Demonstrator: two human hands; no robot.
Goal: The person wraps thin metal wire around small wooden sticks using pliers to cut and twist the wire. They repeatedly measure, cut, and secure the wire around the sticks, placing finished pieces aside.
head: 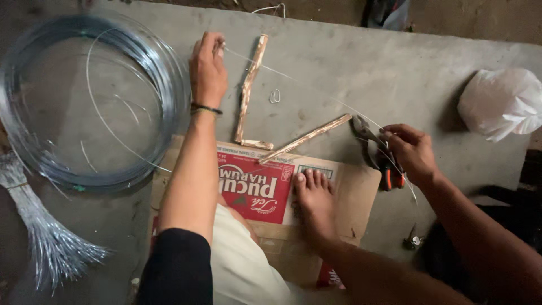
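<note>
Two hands stretch one thin wire over the concrete floor.
Left hand (208,70) fingers pinch the wire (316,90) end; right hand (412,151) fingers clamp it with pliers (370,141), its length running diagonally between them.

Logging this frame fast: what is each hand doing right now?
Left hand: closed, pinching one end of the wire.
Right hand: closed on the pliers at the wire's other end.
</note>
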